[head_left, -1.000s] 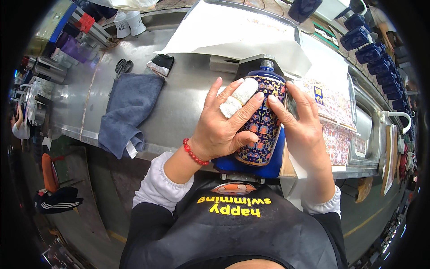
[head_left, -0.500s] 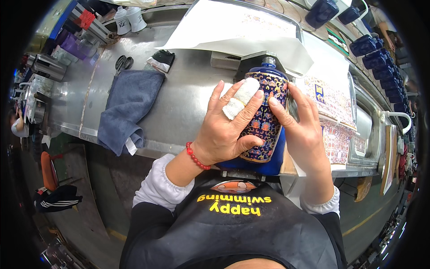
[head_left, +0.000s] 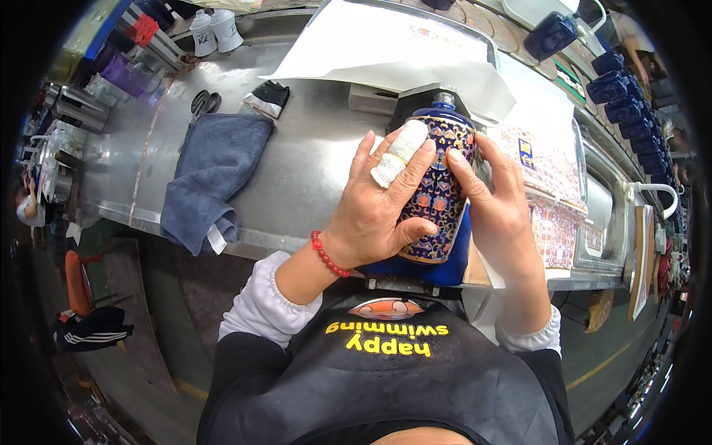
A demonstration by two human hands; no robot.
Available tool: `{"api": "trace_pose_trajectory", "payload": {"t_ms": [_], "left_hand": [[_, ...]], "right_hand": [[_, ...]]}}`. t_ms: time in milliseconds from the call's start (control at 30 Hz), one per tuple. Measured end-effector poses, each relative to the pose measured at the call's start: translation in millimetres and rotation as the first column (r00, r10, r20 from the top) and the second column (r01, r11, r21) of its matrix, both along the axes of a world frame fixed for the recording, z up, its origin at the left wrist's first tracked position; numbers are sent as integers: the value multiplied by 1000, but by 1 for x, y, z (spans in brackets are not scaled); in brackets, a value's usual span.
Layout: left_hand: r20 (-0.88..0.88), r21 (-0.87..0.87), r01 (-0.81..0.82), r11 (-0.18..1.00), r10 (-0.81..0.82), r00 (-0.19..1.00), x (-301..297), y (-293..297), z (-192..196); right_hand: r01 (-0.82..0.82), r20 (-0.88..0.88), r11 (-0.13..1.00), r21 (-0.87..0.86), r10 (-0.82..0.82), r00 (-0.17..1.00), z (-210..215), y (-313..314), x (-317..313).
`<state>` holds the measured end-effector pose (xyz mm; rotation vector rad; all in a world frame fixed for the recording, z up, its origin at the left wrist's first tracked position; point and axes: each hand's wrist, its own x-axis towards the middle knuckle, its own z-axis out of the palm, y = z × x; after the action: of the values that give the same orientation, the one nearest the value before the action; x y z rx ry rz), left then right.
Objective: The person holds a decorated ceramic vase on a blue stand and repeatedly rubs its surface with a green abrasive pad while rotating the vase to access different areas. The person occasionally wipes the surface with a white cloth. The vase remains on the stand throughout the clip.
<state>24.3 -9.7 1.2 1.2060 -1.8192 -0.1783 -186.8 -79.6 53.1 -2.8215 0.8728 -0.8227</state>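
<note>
A dark blue glass bottle (head_left: 437,196), covered with a gold, orange and pink floral pattern, lies tilted between my hands, its clear-threaded neck pointing away from me. My left hand (head_left: 371,222) rests along its left side with fingers stretched over the surface and thumb near the base. A white towelling wrap (head_left: 401,154), tied with a yellowish band, covers one left finger and touches the bottle. On the right side, my right hand (head_left: 504,200) holds the bottle with its thumb on the pattern and its fingers at the edge. Blue cloth (head_left: 426,271) lies beneath the base.
A folded grey-blue towel (head_left: 215,174), black-handled scissors (head_left: 205,102) and a small black-and-white packet (head_left: 268,99) lie left on the steel bench (head_left: 304,148). White sheets (head_left: 378,52) cover the back; patterned sheets (head_left: 552,230) lie right. Blue bottles (head_left: 629,111) line the far right.
My hands stay on the bottle, and my right thumb and index finger have shifted slightly over the pattern. The blue bottles at the upper right have moved along rightward.
</note>
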Motion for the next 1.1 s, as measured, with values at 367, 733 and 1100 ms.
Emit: {"api": "trace_pose_trajectory", "payload": {"t_ms": [367, 733, 1100], "left_hand": [[-108, 144, 121, 982, -106, 988, 0, 9, -3], [-2, 114, 80, 990, -81, 997, -1, 14, -7], [-14, 76, 44, 996, -43, 999, -9, 25, -13]], "right_hand": [[19, 19, 1000, 5, -19, 1000, -6, 5, -2], [45, -59, 998, -41, -47, 997, -6, 20, -1], [50, -26, 999, 5, -50, 998, -16, 34, -6]]}}
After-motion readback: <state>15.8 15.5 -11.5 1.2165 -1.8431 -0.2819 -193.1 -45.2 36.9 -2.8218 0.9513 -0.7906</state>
